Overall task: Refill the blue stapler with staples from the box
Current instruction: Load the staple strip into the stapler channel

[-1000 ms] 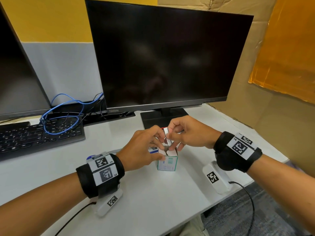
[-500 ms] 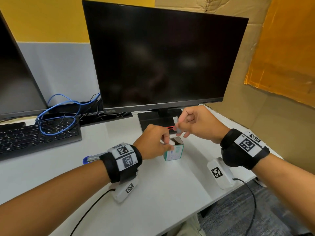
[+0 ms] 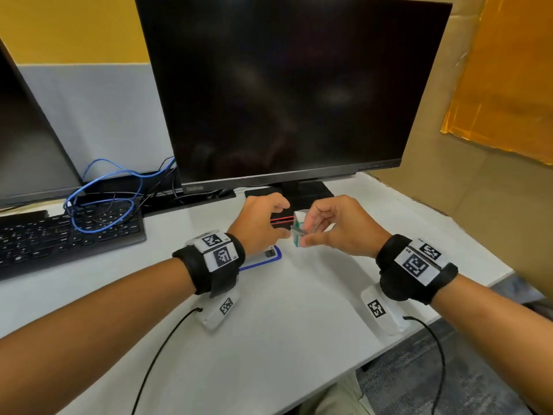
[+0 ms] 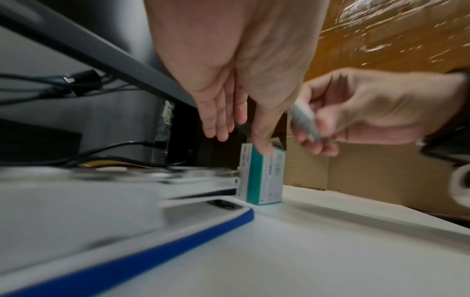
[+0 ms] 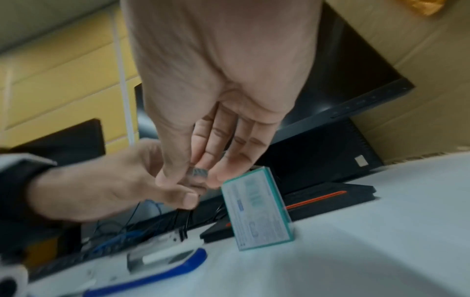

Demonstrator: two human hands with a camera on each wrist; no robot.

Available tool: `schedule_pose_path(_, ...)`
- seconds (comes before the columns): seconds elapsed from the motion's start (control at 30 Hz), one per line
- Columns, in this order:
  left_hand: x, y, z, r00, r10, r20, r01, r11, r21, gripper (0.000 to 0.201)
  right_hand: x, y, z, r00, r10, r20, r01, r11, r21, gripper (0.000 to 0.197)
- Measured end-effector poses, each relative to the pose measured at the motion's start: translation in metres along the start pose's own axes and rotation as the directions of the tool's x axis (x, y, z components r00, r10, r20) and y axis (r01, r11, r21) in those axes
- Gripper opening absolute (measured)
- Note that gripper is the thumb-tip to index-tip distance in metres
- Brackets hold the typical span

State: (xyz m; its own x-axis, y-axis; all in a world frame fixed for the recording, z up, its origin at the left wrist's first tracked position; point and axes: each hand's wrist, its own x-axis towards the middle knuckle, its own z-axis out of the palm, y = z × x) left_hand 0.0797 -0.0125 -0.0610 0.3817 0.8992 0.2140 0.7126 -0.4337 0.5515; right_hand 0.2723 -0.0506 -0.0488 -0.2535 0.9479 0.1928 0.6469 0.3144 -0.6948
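On the white desk (image 3: 299, 339), in front of the dark monitor (image 3: 284, 91), we are partway through the refill. The blue stapler (image 5: 152, 267) is lying open under our left wrist — nothing loaded yet, we judge. The staple box (image 5: 257, 211) is standing upright just beyond it. Our left hand (image 3: 263, 226) is resting relaxed fingers beside the box top, gripping nothing. Our right hand (image 3: 338, 226) is pinching a strip of staples (image 4: 305, 120) — still to be seated in the stapler.
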Motion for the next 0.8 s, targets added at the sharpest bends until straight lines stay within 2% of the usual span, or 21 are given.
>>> schedule_pose_path(0.17,-0.038,-0.024,-0.034,0.998,-0.016,0.067,0.014,0.999,0.037,0.032,0.011,-0.004,0.038,0.995,-0.074,0.064,0.078,0.995,-0.062,0.022)
schedule_pose_path(0.37,-0.06,-0.037,-0.047,0.993,-0.032,0.113,0.032,0.999,0.01,0.037,0.028,-0.022,0.062,0.991,-0.111,0.072,0.122,0.978,-0.17,0.02)
schedule_pose_path(0.47,-0.06,-0.038,-0.045,0.992,-0.03,0.123,0.02,0.997,0.075,0.042,0.032,-0.029,0.07,0.99,-0.113,0.089,0.13,0.967,-0.218,0.019)
schedule_pose_path(0.67,-0.046,-0.038,-0.04,0.99,-0.046,0.135,0.017,0.978,0.21,0.042,0.043,-0.031,0.073,0.988,-0.075,0.137,0.113,0.949,-0.295,0.017)
schedule_pose_path(0.8,-0.041,-0.042,-0.034,0.987,-0.047,0.152,0.005,0.964,0.265,0.031,0.047,-0.033,0.071,0.983,-0.08,0.165,0.13,0.938,-0.32,0.014)
